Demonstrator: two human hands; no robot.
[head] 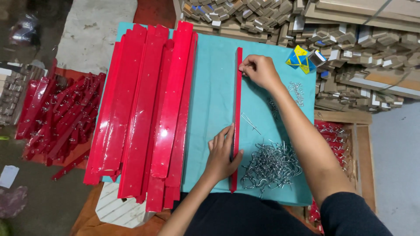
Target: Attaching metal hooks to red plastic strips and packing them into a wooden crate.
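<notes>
— What are the hands doing?

— The left hand (224,153) lies flat and open along the near part of a narrow red strip (237,87), fingers stretched up its left side and thumb across it, pressing it to the bench (214,78). The right hand (258,70) is at the strip's far end, fingertips pinched closed against its right edge; whether they grip something small there cannot be told.

— And where is the strip?

— It runs lengthwise, away from the person, down the middle of the bench's teal cloth, standing on its thin edge as far as can be seen.

— What sits close by?

— Just right of the left hand, a tangled heap of metal hooks (271,166) lies on the cloth, touching or nearly touching the strip's near end. A single loose hook (250,123) lies between the strip and the right forearm. More scattered hooks (297,92) lie beyond the right wrist, and a yellow-and-blue folded box (299,58) sits at the bench's far right corner.

— And on the left?

— A stack of long red strips (148,109) covers the left half of the bench, overlapping and hanging over the near edge. On the floor further left is a pile of red strips with hooks fitted (57,118). Stacked wooden offcuts (350,39) fill the far right, with a wooden crate (345,131) beside the bench.
</notes>
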